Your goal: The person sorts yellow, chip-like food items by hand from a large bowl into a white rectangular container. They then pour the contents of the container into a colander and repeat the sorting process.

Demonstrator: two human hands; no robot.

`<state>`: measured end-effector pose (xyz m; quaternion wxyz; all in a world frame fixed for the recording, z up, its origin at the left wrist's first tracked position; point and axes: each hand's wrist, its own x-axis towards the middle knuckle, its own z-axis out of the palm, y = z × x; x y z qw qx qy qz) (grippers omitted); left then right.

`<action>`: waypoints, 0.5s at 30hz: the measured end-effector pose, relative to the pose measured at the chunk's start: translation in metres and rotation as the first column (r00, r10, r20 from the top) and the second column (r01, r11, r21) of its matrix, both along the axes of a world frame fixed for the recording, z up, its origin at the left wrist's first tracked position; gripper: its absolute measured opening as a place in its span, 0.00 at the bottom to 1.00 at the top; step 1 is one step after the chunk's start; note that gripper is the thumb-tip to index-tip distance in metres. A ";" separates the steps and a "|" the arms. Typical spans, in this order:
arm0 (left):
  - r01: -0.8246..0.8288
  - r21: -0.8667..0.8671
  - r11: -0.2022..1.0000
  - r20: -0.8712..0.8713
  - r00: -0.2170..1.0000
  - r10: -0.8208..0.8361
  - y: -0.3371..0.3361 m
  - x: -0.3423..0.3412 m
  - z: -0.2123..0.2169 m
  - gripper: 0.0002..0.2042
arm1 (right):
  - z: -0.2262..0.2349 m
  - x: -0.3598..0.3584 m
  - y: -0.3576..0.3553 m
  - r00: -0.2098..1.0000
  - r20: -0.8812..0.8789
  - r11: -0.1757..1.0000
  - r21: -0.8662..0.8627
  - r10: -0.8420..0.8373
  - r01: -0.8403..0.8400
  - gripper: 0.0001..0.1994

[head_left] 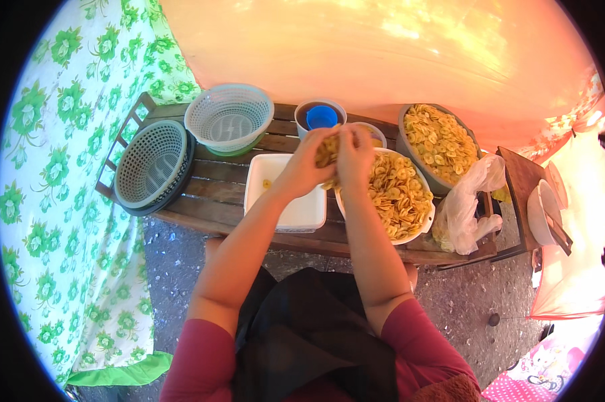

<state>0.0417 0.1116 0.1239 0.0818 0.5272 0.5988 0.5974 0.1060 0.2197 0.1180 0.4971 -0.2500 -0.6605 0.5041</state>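
Both my hands are raised together over the gap between a white rectangular tub and a white basin heaped with banana chips. My left hand is closed around a small bag of banana chips; its clear film is hard to make out. Fingers of my right hand pinch the top of the same bag, and their tips are partly hidden. Inside the tub lies a lone chip.
Baskets, one grey and one white, stand left on the slatted wooden table. Behind my hands sits a blue cup in a container. A grey tub of chips and plastic bags are at right.
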 end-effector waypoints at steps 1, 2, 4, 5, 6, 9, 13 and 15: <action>-0.010 -0.076 0.997 0.065 0.998 0.015 -0.013 -0.006 -0.009 0.29 | -0.010 -0.009 -0.011 0.997 0.075 1.000 0.006 0.002 -0.003 0.10; -0.016 -0.104 0.995 0.102 0.994 0.027 -0.024 -0.010 -0.018 0.29 | -0.020 -0.015 -0.021 0.991 0.130 1.000 0.024 0.012 -0.015 0.11; -0.021 -0.203 0.979 0.152 0.987 0.053 -0.042 -0.017 -0.036 0.28 | -0.038 -0.021 -0.037 0.953 0.282 0.994 0.003 0.106 -0.112 0.12; -0.023 -0.274 0.962 0.166 0.984 0.071 -0.050 -0.019 -0.044 0.28 | -0.046 -0.021 -0.041 0.922 0.356 0.987 -0.012 0.153 -0.160 0.13; -0.031 -0.373 0.927 0.178 0.978 0.104 -0.056 -0.021 -0.050 0.29 | -0.052 -0.020 -0.044 0.887 0.420 0.980 -0.032 0.192 -0.197 0.13; -0.057 -0.424 0.904 0.156 0.979 0.135 -0.066 -0.026 -0.063 0.26 | -0.061 -0.016 -0.044 0.801 0.526 0.957 -0.110 0.285 -0.268 0.13; -0.070 -0.416 0.907 0.358 0.904 0.234 -0.072 -0.036 -0.066 0.21 | -0.041 0.002 -0.008 0.847 0.363 0.920 -0.202 0.389 -0.336 0.12; -0.104 -0.325 0.940 0.394 0.888 0.235 -0.074 -0.040 -0.063 0.20 | -0.022 0.023 0.023 0.884 0.319 0.935 -0.203 0.343 -0.289 0.12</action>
